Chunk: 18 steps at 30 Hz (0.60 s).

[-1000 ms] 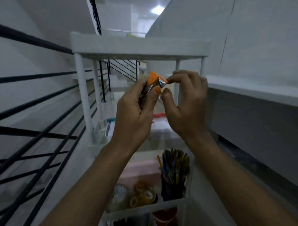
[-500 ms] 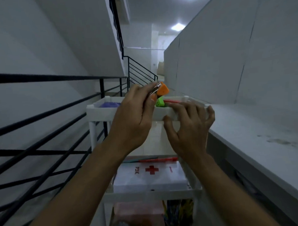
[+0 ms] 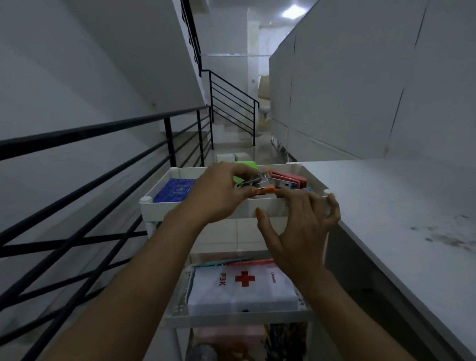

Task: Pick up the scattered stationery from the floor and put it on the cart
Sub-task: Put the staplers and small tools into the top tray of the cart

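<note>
A white three-tier cart (image 3: 265,207) stands in front of me. My left hand (image 3: 218,192) grips a small orange and metal stapler (image 3: 259,183) over the cart's top tray. My right hand (image 3: 301,226) hovers just in front of the tray's near wall with fingers spread and loosely bent, holding nothing. In the top tray lie a blue patterned box (image 3: 174,190), a green item (image 3: 244,166) and a red flat case (image 3: 288,178). The middle shelf holds a white first-aid pouch (image 3: 241,286) with a red cross and some pens (image 3: 235,262).
A black metal railing (image 3: 82,192) runs along the left. A white counter (image 3: 410,213) stretches along the right, close against the cart. The bottom shelf holds tape rolls (image 3: 233,355) and a cup of pencils (image 3: 284,339). Stairs (image 3: 230,104) rise beyond.
The view has risen from below the top tray to above it. My left hand has brought the stapler over the tray. My right hand has let go of it and dropped lower.
</note>
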Motion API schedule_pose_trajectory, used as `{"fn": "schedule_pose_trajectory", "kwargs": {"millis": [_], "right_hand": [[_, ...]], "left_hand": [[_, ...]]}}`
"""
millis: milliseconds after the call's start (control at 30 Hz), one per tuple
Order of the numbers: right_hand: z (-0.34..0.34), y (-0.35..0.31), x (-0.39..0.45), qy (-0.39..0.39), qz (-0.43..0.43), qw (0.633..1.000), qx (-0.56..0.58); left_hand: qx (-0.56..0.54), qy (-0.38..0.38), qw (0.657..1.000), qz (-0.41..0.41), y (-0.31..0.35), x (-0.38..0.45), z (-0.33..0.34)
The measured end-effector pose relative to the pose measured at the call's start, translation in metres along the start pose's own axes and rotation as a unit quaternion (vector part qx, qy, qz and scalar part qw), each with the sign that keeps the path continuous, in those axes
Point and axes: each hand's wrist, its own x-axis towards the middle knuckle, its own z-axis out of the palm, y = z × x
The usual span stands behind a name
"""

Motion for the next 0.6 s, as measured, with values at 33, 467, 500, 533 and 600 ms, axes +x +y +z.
{"fn": "schedule_pose_trajectory", "kwargs": {"millis": [33, 467, 500, 533, 600], "right_hand": [[0.0, -0.001, 0.0, 0.002, 0.003, 1.0, 0.006], [0.01, -0.019, -0.074, 0.092, -0.089, 0.989, 0.078], [0.012, -0.022, -0.086, 0.088, -0.092, 0.988, 0.091], [0.015, -0.024, -0.097, 0.082, -0.094, 0.987, 0.103], [0.022, -0.027, -0.123, 0.064, -0.098, 0.985, 0.126]], "left_hand": [[0.004, 0.0, 1.0, -0.014, 0.0, 0.002, 0.0], [-0.043, 0.293, 0.925, 0.24, -0.016, -0.092, 0.051], [-0.049, 0.291, 0.924, 0.242, -0.022, -0.104, 0.059], [-0.057, 0.28, 0.928, 0.239, -0.029, -0.115, 0.067], [-0.074, 0.236, 0.941, 0.23, -0.047, -0.137, 0.084]]}}
